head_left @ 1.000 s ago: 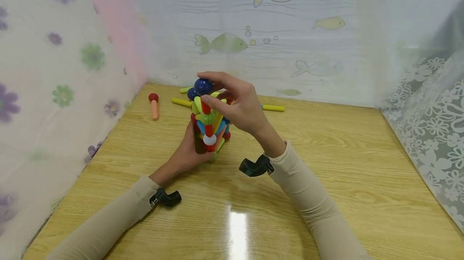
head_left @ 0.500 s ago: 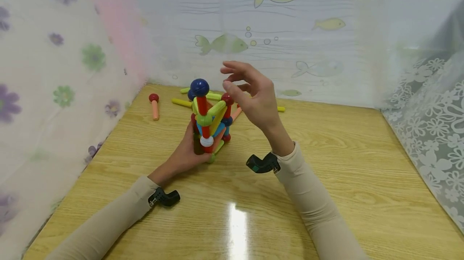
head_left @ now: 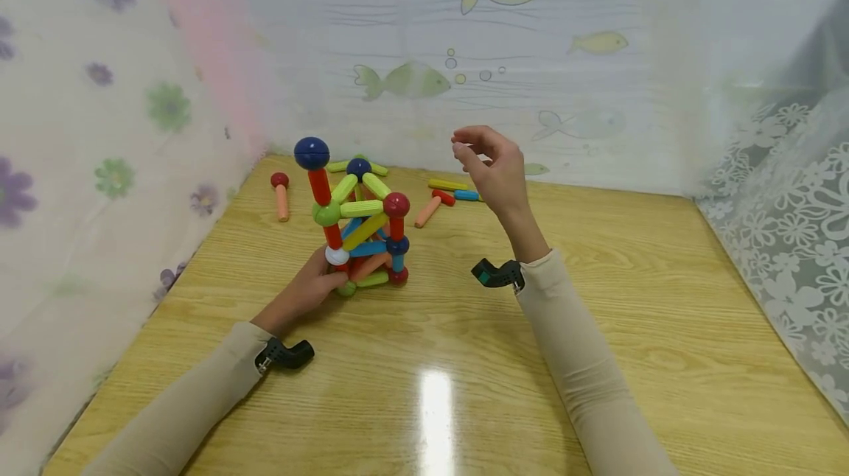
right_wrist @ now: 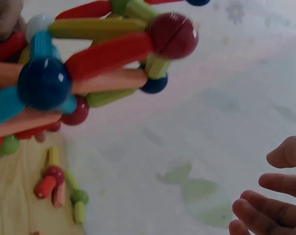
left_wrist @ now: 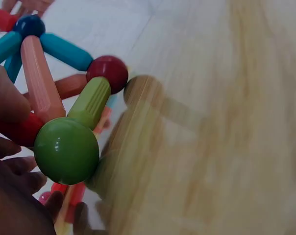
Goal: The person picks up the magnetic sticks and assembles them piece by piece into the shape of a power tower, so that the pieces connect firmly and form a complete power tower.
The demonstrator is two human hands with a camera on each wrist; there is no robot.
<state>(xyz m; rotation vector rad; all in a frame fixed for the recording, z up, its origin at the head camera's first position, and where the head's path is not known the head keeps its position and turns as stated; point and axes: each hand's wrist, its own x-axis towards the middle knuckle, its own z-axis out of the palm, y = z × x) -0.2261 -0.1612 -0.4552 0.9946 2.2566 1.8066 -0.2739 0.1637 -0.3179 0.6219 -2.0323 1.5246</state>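
Note:
A toy frame of magnetic sticks and balls (head_left: 362, 208) stands on the left part of the table in the head view. From its near left corner a red stick (head_left: 319, 187) rises, topped by a navy ball (head_left: 312, 153). My left hand (head_left: 306, 290) grips the frame low at that corner. In the left wrist view, the thumb lies against a red stick beside the green bottom ball (left_wrist: 66, 151). My right hand (head_left: 499, 175) hovers to the right of the frame, holding nothing. Its fingers are loosely bent, apart from the frame in the right wrist view.
At the back left lies an orange stick with a red ball (head_left: 280, 180). Behind and right of the frame are a loose orange stick (head_left: 427, 212), a yellow stick (head_left: 447, 185) and a blue stick (head_left: 467, 196). Printed curtains (head_left: 597, 93) border the table's back and sides.
My right hand has let go of the navy ball on top and drawn away to the right. The left hand has turned the frame and shifted it left.

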